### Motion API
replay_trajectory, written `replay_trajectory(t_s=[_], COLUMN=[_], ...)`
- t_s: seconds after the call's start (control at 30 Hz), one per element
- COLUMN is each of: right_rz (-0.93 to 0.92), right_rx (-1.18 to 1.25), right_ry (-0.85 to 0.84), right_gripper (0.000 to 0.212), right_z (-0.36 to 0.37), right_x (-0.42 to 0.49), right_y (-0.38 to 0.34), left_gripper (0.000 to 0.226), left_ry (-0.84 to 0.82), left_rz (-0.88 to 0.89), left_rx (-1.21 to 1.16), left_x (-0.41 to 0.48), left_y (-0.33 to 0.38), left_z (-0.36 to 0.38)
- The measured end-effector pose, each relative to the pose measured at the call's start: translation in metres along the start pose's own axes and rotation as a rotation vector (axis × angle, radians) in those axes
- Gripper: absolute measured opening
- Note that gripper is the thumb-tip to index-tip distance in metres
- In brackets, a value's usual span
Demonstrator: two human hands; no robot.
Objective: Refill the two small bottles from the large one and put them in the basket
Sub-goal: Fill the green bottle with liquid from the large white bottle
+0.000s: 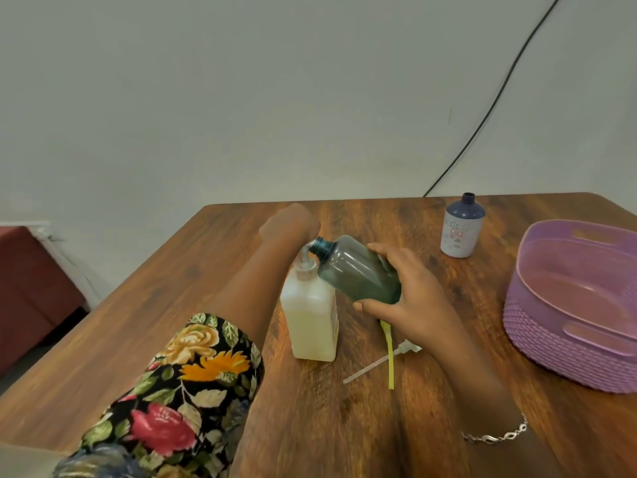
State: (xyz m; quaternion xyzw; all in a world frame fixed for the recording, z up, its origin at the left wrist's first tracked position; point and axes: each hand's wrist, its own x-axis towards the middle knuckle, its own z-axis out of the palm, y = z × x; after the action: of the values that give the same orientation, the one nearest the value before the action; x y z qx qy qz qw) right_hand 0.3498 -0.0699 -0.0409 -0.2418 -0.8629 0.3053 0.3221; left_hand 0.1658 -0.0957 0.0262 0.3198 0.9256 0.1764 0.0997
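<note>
- Right now your right hand (406,294) is wrapped round the lower half of the teal small bottle (358,270), thumb underneath and fingers over the top. The bottle is tilted, with its open mouth (319,243) right at the pump spout (305,256) of the large bottle (310,315).
- Your left hand (289,220) is above the pump head, but it is blurred, so I cannot tell whether the fingers are curled or flat. It looks to be working the pump.
- Hold the mouth just under the spout tip, so each squirt lands inside the neck and not down the outside.
- Press the pump straight down. The large bottle stands free on the table (206,270), and a sideways push could tip it.
- Watch the tilt: with the neck this low, liquid may run back out as the level climbs, so raise the neck as it fills.
- The liquid in the large bottle looks pale and thick, so expect slow strands. Pause before you draw the mouth away.
- The second small bottle (462,225) stands upright and uncapped near the far edge, well apart from your hands and near the purple basket (551,339). Neither small bottle is in the basket yet.
- A loose pump (379,360) and a yellow strip (390,357) lie by your right wrist, so mind them when you set the bottle down.
</note>
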Motion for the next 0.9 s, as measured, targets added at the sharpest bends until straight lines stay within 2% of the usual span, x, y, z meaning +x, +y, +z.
replay_trajectory(t_s=[0.13,0.4,0.67,0.9], right_rz=[0.012,-0.002,0.019,0.020], right_rx=[-0.006,-0.006,-0.051,-0.025], right_ry=[-0.008,0.016,0.003,0.010], right_gripper=[0.072,0.075,0.074,0.074], right_z=[0.006,0.000,0.002,0.000], right_x=[-0.001,-0.001,-0.001,0.001], right_y=[0.002,-0.004,-0.004,-0.006], left_gripper=[0.025,0.030,0.033,0.031], left_ry=[0.052,0.214,0.130,0.059], left_rz=[-0.011,0.095,0.031,0.044], left_rx=[0.027,0.097,0.033,-0.017], left_x=[0.000,0.000,0.000,0.005], left_y=[-0.007,0.002,-0.007,0.001], left_z=[0.009,-0.001,0.011,0.002])
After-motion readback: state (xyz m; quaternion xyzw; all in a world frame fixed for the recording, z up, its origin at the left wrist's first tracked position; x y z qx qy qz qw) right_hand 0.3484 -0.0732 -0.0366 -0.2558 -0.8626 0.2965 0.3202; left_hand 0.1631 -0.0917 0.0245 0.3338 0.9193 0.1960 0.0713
